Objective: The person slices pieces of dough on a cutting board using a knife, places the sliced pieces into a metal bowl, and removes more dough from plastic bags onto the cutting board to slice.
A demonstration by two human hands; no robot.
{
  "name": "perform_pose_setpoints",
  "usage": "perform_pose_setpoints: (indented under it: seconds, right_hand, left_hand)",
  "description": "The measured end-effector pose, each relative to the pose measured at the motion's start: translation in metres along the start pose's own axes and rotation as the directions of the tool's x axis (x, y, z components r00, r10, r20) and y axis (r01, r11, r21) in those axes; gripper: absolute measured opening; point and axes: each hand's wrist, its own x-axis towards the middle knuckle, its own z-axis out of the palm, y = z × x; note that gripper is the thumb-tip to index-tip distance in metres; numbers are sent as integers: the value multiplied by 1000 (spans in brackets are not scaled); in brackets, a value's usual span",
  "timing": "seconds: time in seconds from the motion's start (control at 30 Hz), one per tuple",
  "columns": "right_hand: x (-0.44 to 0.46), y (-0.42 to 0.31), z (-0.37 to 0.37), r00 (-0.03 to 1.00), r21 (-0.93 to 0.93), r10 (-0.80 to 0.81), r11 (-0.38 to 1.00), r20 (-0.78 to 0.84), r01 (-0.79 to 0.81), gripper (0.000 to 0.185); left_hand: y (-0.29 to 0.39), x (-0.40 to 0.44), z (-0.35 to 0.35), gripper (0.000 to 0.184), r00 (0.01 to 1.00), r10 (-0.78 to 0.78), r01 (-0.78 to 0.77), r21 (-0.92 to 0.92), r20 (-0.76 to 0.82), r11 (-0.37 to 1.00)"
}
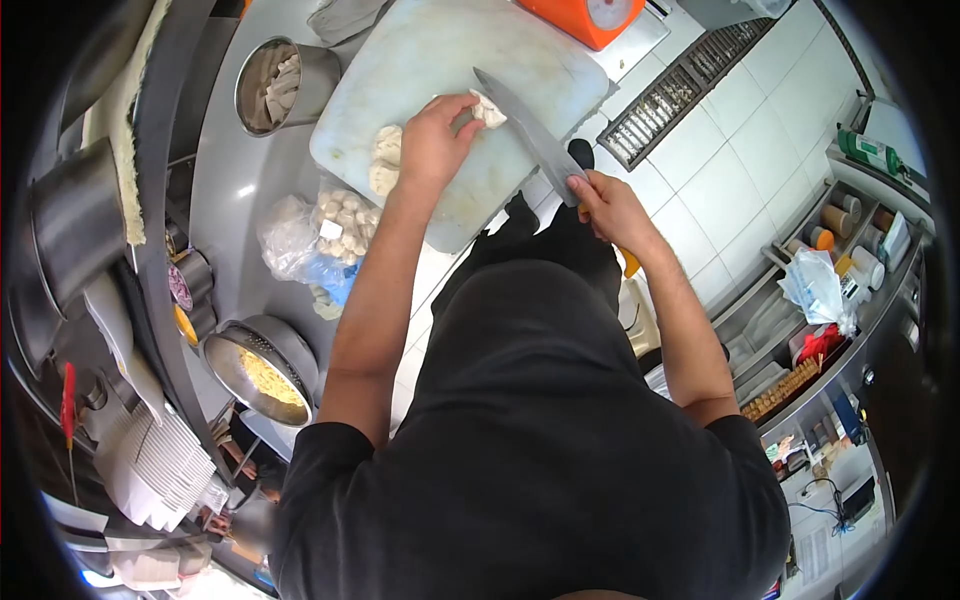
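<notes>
My right hand (612, 212) is closed around the yellow handle of a kitchen knife (532, 135). The long blade points up and left over the cutting board (440, 60), its edge close beside a lumpy white piece of food (487, 110). My left hand (438, 142) grips that piece at its left side with fingertips and thumb. To the left of my left hand lie two more whitish lumps, an upper one (388, 144) and a lower one (382, 179), near the board's left edge. What kind of food they are I cannot tell.
Left of the board stands a metal pot (312, 82) with pale folded contents. Nearer lie a clear bag of round pale pieces (345, 222) and a metal bowl of yellow shreds (268, 380). An orange scale (590, 22) sits beyond the board. Shelves with jars (840, 215) stand right.
</notes>
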Motion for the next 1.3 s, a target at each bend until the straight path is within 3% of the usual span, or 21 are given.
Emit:
perform_pose_setpoints:
  seconds: [0.23, 0.57, 0.77, 0.87, 0.97, 1.07, 1.23, 1.3]
  right_hand:
    - [3, -2, -19, 1000, -49, 9, 999, 27, -7, 51]
    - [17, 4, -25, 985, 8, 15, 1000, 169, -17, 49]
    - [25, -8, -19, 985, -13, -48, 999, 164, 50, 48]
    - [32, -13, -12, 988, -93, -50, 994, 146, 64, 50]
    - [38, -11, -2, 964, -269, -263, 926, 46, 266, 45]
    - [42, -9, 11, 919, -384, -394, 854, -36, 351, 40]
    - [26, -23, 25, 922, -515, -374, 812, -100, 274, 36]
    - [26, -25, 29, 930, -549, -350, 802, -112, 236, 35]
  left_hand:
    - [4, 9, -8, 36, 995, -35, 31, 44, 89, 999]
    - [13, 13, -9, 31, 993, -86, 80, 81, 80, 994]
    - [9, 13, -7, 31, 996, -56, 49, 88, 76, 995]
    - [5, 9, -5, 31, 997, -43, 39, 63, 58, 997]
    - [2, 5, -2, 30, 999, -36, 35, 39, 21, 999]
    - [3, 0, 1, 30, 999, -30, 31, 49, -21, 998]
    - [4, -9, 8, 33, 996, -37, 46, 106, -82, 993]
    - [2, -11, 10, 30, 993, -40, 46, 50, -115, 998]
